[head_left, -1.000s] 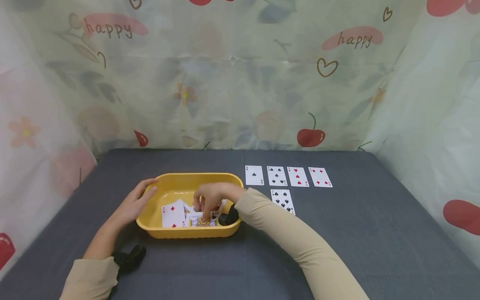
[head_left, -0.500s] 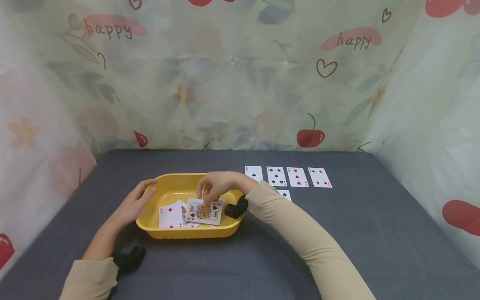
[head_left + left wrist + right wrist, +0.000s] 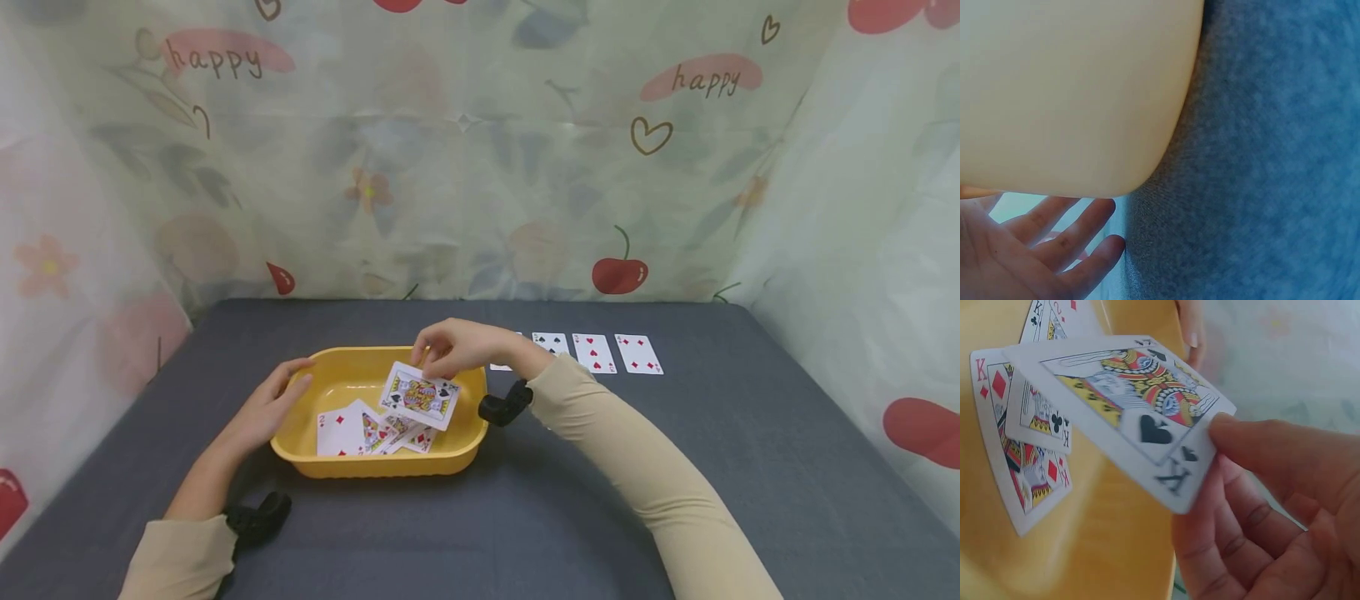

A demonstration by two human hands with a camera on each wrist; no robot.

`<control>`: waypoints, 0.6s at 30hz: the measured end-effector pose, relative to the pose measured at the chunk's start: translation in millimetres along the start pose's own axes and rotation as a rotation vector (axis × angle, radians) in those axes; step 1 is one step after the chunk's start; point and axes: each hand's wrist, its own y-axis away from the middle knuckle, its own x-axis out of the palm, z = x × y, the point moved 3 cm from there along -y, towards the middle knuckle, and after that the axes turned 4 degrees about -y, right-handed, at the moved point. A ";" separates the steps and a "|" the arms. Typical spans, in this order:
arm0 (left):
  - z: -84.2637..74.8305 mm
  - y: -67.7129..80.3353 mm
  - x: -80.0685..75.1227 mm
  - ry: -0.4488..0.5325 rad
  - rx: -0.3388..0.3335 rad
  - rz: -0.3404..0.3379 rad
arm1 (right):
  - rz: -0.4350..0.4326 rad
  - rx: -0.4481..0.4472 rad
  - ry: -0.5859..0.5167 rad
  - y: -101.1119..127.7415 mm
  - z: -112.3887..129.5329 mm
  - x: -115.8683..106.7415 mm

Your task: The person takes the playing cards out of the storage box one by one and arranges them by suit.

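King (image 3: 418,395) above tub rim (image 3: 471,377)

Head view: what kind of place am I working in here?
Likely a small curtained-off tabletop booth, not a lived-in room. A printed curtain with cherries and "happy" closes in three sides of a grey cloth-covered table, which holds only a yellow tub of playing cards and a row of cards.

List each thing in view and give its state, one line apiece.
King of spades: lifted above the tub, face up, tilted.
Right hand: pinches the king's corner.
Left hand: fingers straight, resting on the tub's left rim.
Yellow tub: upright on the table, holds loose face-up cards.
Row of cards: flat, face up.
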 end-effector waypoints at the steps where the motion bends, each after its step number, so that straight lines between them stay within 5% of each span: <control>1: 0.1 0.0 0.1 0.002 0.001 0.000 | -0.011 -0.003 -0.010 2.7 -1.4 -2.2; 18: 0.2 -0.7 -0.5 0.008 0.020 -0.007 | -0.228 0.005 -0.155 57.6 -27.4 -28.7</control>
